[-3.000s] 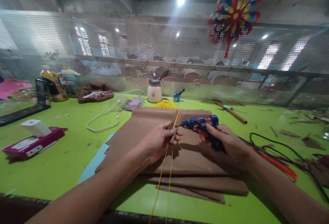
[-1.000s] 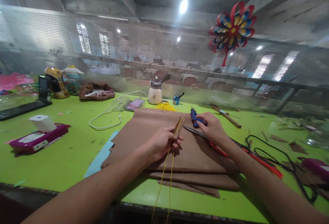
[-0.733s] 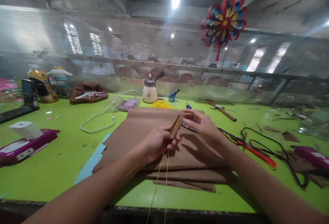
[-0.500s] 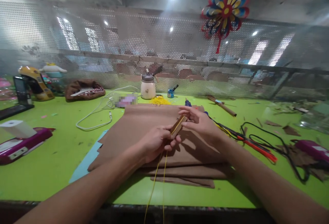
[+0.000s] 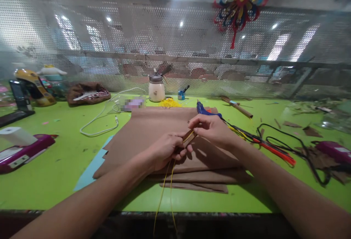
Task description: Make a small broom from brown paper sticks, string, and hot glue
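A small folded brown strip (image 5: 188, 139), tilted up to the right, is between my two hands. My left hand (image 5: 171, 147) is closed round its lower end. The fingers of my right hand (image 5: 210, 127) are pinched at its upper end, and a yellow cord shows along the strip. Two yellow cord ends (image 5: 163, 191) hang from below my left hand past the table's front edge. Under both hands lie large brown sheets (image 5: 153, 129) in a layered stack, cloth or paper, I cannot tell which.
A blue glue gun (image 5: 207, 110) lies just beyond my right hand. Red-handled pliers or cutters (image 5: 276, 155) and a black cable (image 5: 301, 142) are to the right. A pale jug (image 5: 156, 90), yellow cords (image 5: 170, 102) and a small blue jar (image 5: 181, 94) stand behind. A purple power strip (image 5: 27, 158) lies left.
My right hand's fingers have closed onto the strip's upper end, where they were more spread before. The view has tilted slightly down, and the cord ends have swung a little left.
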Demonstrator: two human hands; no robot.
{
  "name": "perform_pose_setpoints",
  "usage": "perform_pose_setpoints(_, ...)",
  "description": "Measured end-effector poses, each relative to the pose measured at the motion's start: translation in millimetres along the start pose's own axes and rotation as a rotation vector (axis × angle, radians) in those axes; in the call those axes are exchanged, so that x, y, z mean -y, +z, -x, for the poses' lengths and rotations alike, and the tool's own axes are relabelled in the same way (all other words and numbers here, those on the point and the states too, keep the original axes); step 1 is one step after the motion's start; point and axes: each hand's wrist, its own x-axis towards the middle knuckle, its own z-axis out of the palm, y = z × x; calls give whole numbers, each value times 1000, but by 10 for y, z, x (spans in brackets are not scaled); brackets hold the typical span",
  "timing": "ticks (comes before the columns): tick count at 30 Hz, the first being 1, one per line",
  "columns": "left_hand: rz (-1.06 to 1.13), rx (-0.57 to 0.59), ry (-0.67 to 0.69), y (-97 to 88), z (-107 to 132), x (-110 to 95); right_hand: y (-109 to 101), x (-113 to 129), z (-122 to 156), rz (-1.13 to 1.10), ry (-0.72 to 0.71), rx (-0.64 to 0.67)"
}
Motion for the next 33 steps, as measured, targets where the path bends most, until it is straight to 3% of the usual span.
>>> perform_pose_setpoints(12, 73, -27, -51, -1, 9, -25, 2, -33, 7, 32, -69, -7)
perform_pose_setpoints(22, 180, 48, -105, -23, 42, -103, -80, 57, 59, 108, -207, 57)
perform_pose_setpoints(33, 160, 24, -123, -26, 14, -112, -107, 44, 59, -25, -145, 104)
